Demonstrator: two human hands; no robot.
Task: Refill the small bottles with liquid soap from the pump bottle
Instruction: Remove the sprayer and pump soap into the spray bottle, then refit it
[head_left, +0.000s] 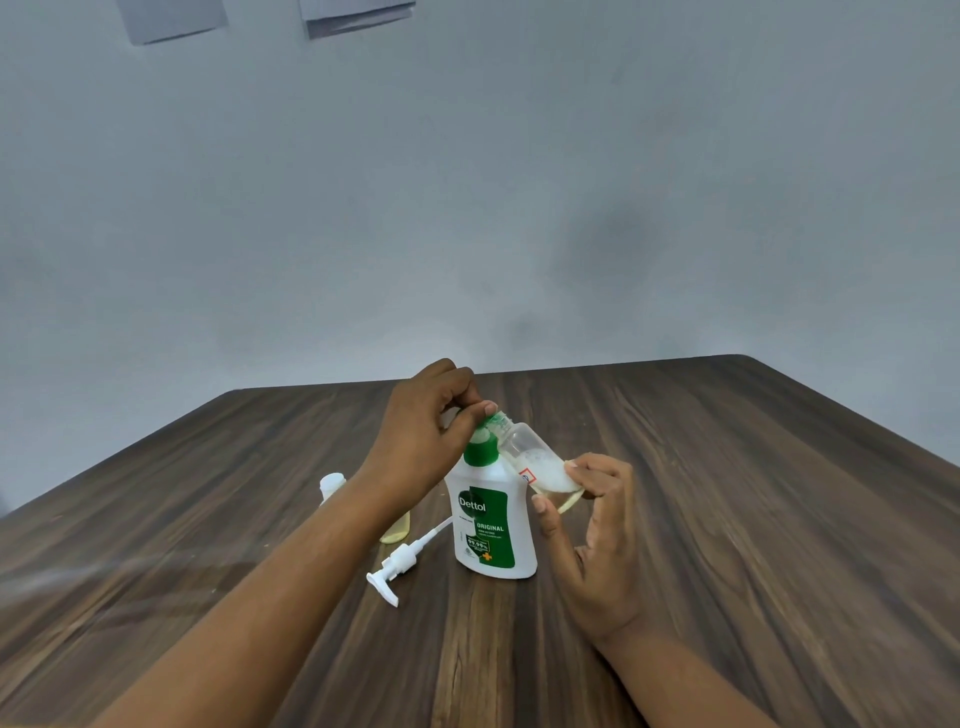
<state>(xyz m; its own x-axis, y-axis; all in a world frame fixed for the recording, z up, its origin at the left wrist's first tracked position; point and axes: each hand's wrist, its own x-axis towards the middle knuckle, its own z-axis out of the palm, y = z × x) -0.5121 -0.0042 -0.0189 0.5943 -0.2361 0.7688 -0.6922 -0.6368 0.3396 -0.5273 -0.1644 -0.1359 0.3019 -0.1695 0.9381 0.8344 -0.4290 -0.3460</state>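
While the right hand pinches the base of a small bottle between thumb and fingertips, tilting it so its mouth meets the top of the pump bottle, the left hand curls thumb and fingers round that bottle's green neck. White foamy liquid sits in the small bottle's lower end. The pump bottle stands upright on the table, its pump head lying just left. Behind the left forearm stands a second small bottle holding yellowish liquid, near a white cap.
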